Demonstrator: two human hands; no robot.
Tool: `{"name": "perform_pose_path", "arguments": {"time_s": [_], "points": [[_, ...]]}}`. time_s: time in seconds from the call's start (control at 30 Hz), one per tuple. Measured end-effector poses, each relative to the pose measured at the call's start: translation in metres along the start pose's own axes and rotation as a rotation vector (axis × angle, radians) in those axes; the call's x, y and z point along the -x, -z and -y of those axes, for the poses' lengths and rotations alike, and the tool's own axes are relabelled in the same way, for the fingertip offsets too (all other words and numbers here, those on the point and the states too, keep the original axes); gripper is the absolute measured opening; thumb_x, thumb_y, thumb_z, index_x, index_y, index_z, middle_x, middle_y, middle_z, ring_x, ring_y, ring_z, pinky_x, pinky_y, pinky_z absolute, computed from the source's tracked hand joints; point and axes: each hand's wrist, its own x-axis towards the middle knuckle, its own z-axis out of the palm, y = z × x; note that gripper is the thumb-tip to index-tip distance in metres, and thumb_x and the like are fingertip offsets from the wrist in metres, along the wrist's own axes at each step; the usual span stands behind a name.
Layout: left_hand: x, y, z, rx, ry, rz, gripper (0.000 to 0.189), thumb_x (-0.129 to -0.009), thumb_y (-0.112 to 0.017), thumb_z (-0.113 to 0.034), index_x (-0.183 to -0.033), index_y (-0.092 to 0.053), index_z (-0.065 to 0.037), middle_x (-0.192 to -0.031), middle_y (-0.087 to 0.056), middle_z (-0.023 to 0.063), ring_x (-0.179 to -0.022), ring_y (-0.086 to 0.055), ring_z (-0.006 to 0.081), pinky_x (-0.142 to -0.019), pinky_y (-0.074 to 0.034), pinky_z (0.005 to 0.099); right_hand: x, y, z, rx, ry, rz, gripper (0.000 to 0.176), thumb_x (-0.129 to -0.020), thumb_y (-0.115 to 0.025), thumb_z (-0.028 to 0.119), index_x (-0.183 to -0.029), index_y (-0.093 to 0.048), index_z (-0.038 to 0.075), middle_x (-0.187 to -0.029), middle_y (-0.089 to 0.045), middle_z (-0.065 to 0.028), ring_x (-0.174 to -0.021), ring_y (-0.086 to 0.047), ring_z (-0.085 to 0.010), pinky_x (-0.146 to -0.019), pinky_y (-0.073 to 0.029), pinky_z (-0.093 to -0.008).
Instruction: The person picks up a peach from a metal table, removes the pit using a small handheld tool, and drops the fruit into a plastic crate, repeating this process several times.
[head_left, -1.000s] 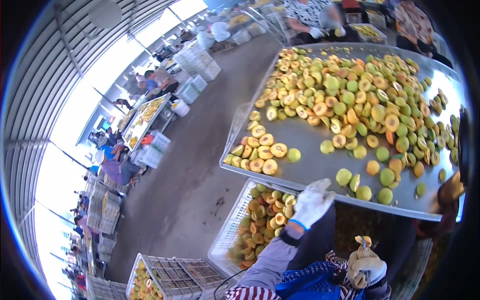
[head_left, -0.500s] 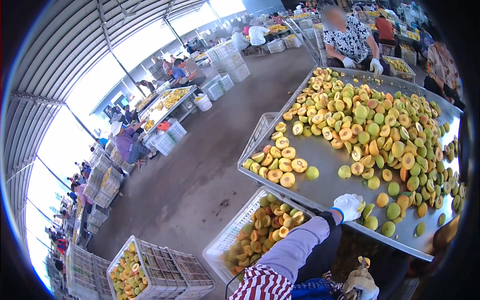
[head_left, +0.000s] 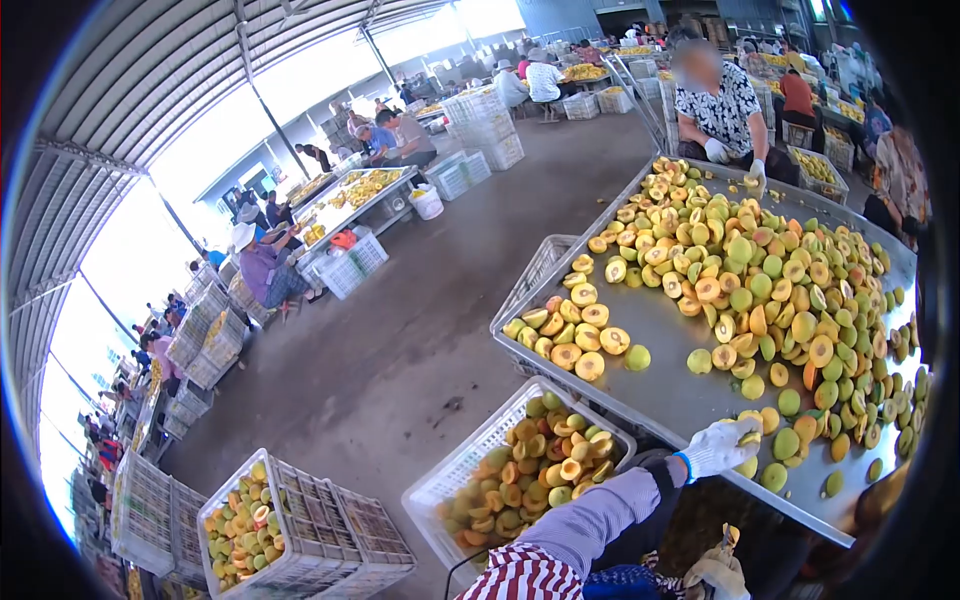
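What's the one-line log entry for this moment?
left hand: at fruit, table edge | right hand: low, gripping small item, type unclear | crate: beside table, halved fruit inside | co-worker: across table

- No text or label is being shown legibly (small, blurred patches included).
- No brand name or number is being displayed clearly enough for reading.
- No sign is being presented with readable wording.
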Motion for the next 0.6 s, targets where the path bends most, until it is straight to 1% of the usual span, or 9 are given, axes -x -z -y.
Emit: {"name": "perform_pose_path", "arguments": {"time_s": [0.03,0.13,0.2,0.23,0.27,0.43,0.53,0.57,0.6], "points": [[0.006,0.008,-0.014,0.038,0.025,0.02,0.037,-0.09,-0.06,-0.039,-0.119,-0.059,-0.015,-0.097,-0.068,0.0161,-0.093,-0.067,0.0329,-0.079,-0.052,0.0418,0.0,0.0,-0.001,0.007,0.0,-0.014,0.021,-0.089,-0.059,0.018,-0.072,-0.057,0.007,-0.069,-0.056,-0.0044,-0.052,-0.052,-0.0117,-0.047,-0.039,-0.0238],[0.042,0.019,-0.051,0.478,-0.117,0.216,0.036,-0.09,-0.061,-0.032,-0.12,-0.058,-0.011,-0.097,-0.068,0.0101,-0.092,-0.066,0.0232,-0.079,-0.052,0.0354,0.001,0.0,-0.003,0.025,0.002,-0.06,0.02,-0.09,-0.059,0.018,-0.072,-0.057,0.007,-0.069,-0.056,-0.0042,-0.052,-0.052,-0.0115,-0.047,-0.039,-0.0238],[0.063,0.021,-0.071,0.59,-0.237,0.363,0.032,-0.089,-0.063,-0.023,-0.118,-0.06,-0.009,-0.098,-0.067,0.0055,-0.092,-0.063,0.017,-0.081,-0.051,0.0316,0.001,0.0,-0.005,0.037,-0.003,-0.091,0.02,-0.09,-0.059,0.018,-0.073,-0.057,0.008,-0.069,-0.056,-0.004,-0.052,-0.052,-0.0113,-0.047,-0.039,-0.0237],[0.074,0.017,-0.077,0.546,-0.3,0.31,0.031,-0.086,-0.065,-0.018,-0.115,-0.062,-0.007,-0.097,-0.067,0.0062,-0.09,-0.064,0.0186,-0.08,-0.051,0.0318,0.0,-0.001,-0.005,0.047,-0.004,-0.108,0.02,-0.09,-0.059,0.018,-0.073,-0.057,0.008,-0.069,-0.056,-0.0039,-0.052,-0.052,-0.0112,-0.047,-0.039,-0.0237],[0.082,0.022,-0.083,0.402,-0.375,0.273,0.032,-0.084,-0.066,-0.016,-0.115,-0.062,-0.007,-0.096,-0.067,0.0077,-0.087,-0.066,0.0225,-0.078,-0.052,0.0328,0.0,-0.002,-0.006,0.054,-0.004,-0.126,0.02,-0.09,-0.059,0.018,-0.073,-0.057,0.008,-0.069,-0.056,-0.0038,-0.052,-0.052,-0.0111,-0.047,-0.039,-0.0237],[0.093,-0.012,-0.072,-0.051,-0.576,0.058,0.025,-0.079,-0.069,-0.02,-0.102,-0.062,-0.011,-0.092,-0.066,0.0104,-0.084,-0.065,0.0342,-0.071,-0.052,0.0424,0.0,-0.003,-0.012,0.085,-0.001,-0.22,0.019,-0.091,-0.06,0.018,-0.075,-0.058,0.008,-0.068,-0.056,-0.0033,-0.052,-0.052,-0.0107,-0.047,-0.039,-0.0236],[0.099,-0.015,-0.077,0.169,-0.296,-0.001,0.024,-0.083,-0.066,-0.022,-0.103,-0.061,-0.011,-0.09,-0.066,0.0107,-0.082,-0.065,0.0348,-0.07,-0.052,0.0438,0.002,-0.002,-0.017,0.099,0.002,-0.269,0.019,-0.091,-0.06,0.019,-0.075,-0.058,0.009,-0.068,-0.056,-0.003,-0.052,-0.052,-0.0105,-0.047,-0.039,-0.0235],[0.095,-0.019,-0.072,0.224,-0.214,0.037,0.03,-0.085,-0.064,-0.024,-0.111,-0.06,-0.011,-0.094,-0.067,0.0126,-0.088,-0.065,0.0367,-0.072,-0.052,0.0451,0.003,-0.003,-0.018,0.104,0.001,-0.283,0.018,-0.091,-0.06,0.019,-0.076,-0.058,0.009,-0.068,-0.056,-0.0029,-0.052,-0.052,-0.0104,-0.047,-0.039,-0.0235],[0.096,-0.019,-0.074,0.216,-0.21,0.006,0.032,-0.086,-0.063,-0.025,-0.114,-0.059,-0.01,-0.095,-0.067,0.0131,-0.088,-0.065,0.0359,-0.074,-0.052,0.044,0.002,-0.003,-0.019,0.109,0.002,-0.297,0.018,-0.091,-0.06,0.019,-0.076,-0.058,0.009,-0.068,-0.056,-0.0028,-0.052,-0.052,-0.0103,-0.047,-0.039,-0.0235]]}}
